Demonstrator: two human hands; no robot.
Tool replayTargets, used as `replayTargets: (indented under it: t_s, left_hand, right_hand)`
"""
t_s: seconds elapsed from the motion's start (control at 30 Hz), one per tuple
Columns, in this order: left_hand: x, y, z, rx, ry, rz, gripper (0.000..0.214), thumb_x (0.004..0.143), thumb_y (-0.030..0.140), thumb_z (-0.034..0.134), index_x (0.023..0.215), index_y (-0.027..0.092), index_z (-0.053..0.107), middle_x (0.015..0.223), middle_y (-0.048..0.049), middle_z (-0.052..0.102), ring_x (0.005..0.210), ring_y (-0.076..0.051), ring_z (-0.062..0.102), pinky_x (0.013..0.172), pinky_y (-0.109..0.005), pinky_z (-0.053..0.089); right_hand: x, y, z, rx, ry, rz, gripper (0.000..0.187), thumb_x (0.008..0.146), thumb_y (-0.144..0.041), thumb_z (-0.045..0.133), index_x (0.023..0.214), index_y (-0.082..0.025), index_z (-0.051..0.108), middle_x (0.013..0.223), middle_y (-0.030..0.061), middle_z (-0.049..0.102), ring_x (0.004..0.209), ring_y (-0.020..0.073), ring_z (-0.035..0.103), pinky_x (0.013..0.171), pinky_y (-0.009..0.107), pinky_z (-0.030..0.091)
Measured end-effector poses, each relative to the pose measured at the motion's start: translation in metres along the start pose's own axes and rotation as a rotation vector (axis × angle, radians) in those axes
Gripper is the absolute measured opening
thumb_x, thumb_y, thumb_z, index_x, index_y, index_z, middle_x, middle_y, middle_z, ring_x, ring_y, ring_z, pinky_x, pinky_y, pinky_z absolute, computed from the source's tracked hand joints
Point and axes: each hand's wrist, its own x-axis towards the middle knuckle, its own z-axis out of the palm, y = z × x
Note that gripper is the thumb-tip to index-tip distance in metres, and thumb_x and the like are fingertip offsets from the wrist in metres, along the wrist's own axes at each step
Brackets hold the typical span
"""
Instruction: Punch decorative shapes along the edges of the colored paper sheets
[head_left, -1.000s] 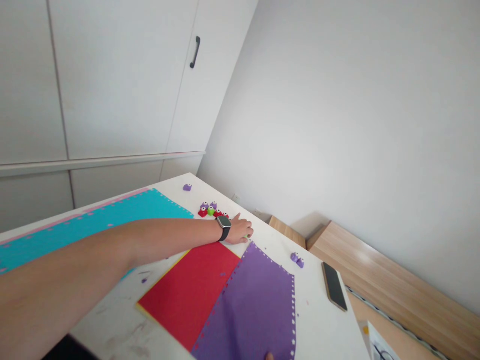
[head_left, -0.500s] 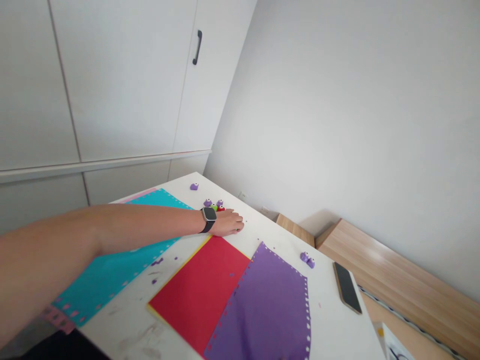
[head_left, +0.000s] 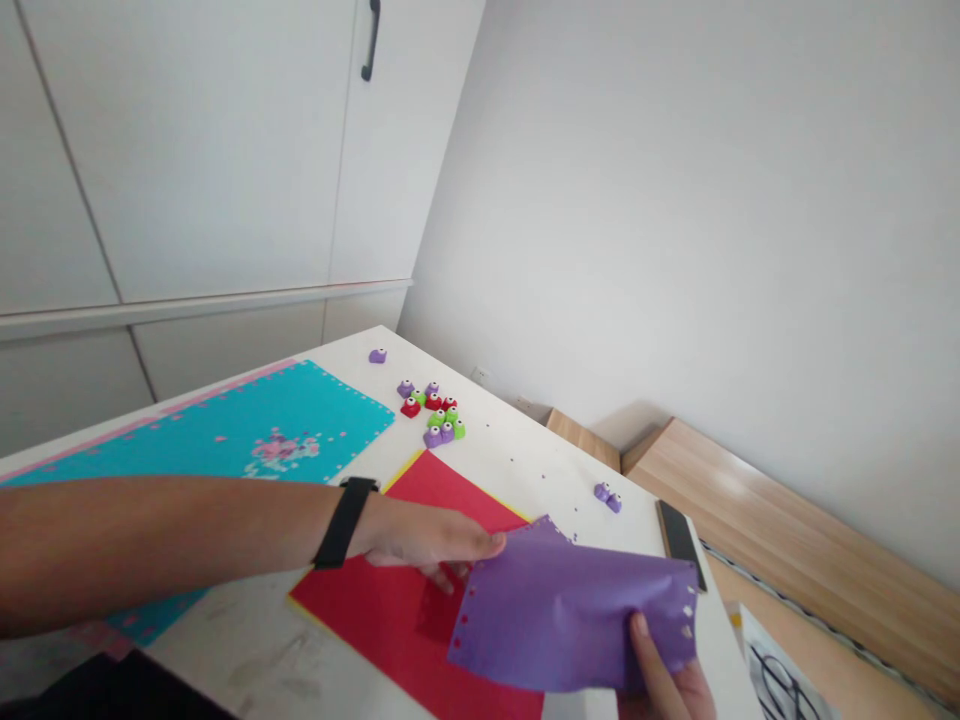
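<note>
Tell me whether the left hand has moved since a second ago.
Yes. The left hand has drawn back from the cluster of small punches toward the person, now at the purple sheet over the red sheet.

Left hand (head_left: 420, 535) withdrawn from punches (head_left: 433, 410) to purple sheet (head_left: 570, 620); right hand (head_left: 667, 680) lifting it.

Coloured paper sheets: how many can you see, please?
5: teal paper sheet at left, pink sheet peeking beneath it; red paper sheet centre, yellow sheet peeking beneath; purple paper sheet in right hand. Others may be hidden.
</note>
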Motion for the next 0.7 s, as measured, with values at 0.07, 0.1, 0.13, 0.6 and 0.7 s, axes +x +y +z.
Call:
replayTargets:
  t_s: [0.07, 0.1, 0.13, 0.6, 0.7]
  left_hand:
    - [-0.002, 0.005, 0.013, -0.209, -0.063, 0.038, 0.051, 0.086, 0.069, 0.062, 0.114, 0.027, 0.071, 0.123, -0.0074, 0.071, 0.109, -0.025, 0.067, 0.079, -0.031, 0.054]
    - [-0.002, 0.008, 0.016, -0.278, -0.048, 0.077, 0.05, 0.084, 0.065, 0.067, 0.117, 0.028, 0.07, 0.124, -0.0072, 0.071, 0.111, -0.026, 0.067, 0.081, -0.032, 0.055]
    - [-0.001, 0.011, 0.017, -0.317, -0.016, 0.127, 0.051, 0.082, 0.059, 0.073, 0.122, 0.028, 0.067, 0.125, -0.0074, 0.07, 0.113, -0.026, 0.066, 0.085, -0.034, 0.056]
    - [0.004, 0.0, -0.035, 0.063, 0.593, 0.53, 0.07, 0.088, 0.036, 0.074, 0.146, 0.028, 0.034, 0.136, -0.0096, 0.06, 0.126, -0.029, 0.059, 0.108, -0.047, 0.048]
    - [0.011, -0.012, -0.053, -0.002, 0.688, 0.421, 0.086, 0.084, 0.042, 0.077, 0.151, 0.027, 0.026, 0.121, -0.0084, 0.067, 0.114, -0.029, 0.066, 0.1, -0.044, 0.053]
  right_hand:
    - [0.014, -0.01, 0.006, 0.152, -0.033, -0.005, 0.072, 0.071, -0.058, 0.083, 0.131, -0.025, 0.063, 0.117, 0.0109, 0.073, 0.12, 0.0355, 0.061, 0.1, 0.049, 0.053]
    - [0.021, -0.014, 0.009, 0.202, -0.063, -0.011, 0.066, 0.071, -0.055, 0.084, 0.126, -0.024, 0.066, 0.117, 0.0105, 0.073, 0.118, 0.0342, 0.063, 0.1, 0.048, 0.052]
    - [0.027, -0.018, 0.011, 0.219, -0.1, -0.02, 0.058, 0.073, -0.051, 0.085, 0.12, -0.023, 0.069, 0.116, 0.0101, 0.074, 0.114, 0.0326, 0.064, 0.099, 0.047, 0.052]
    - [0.156, -0.045, 0.011, -0.448, -0.143, -0.345, 0.059, 0.087, -0.067, 0.055, 0.113, -0.017, 0.071, 0.107, 0.0124, 0.074, 0.094, 0.0272, 0.067, 0.077, 0.039, 0.055]
    - [0.187, -0.017, 0.001, -0.583, 0.103, -0.376, 0.061, 0.085, -0.061, 0.055, 0.118, -0.012, 0.068, 0.119, 0.0209, 0.069, 0.111, 0.0355, 0.061, 0.089, 0.047, 0.05]
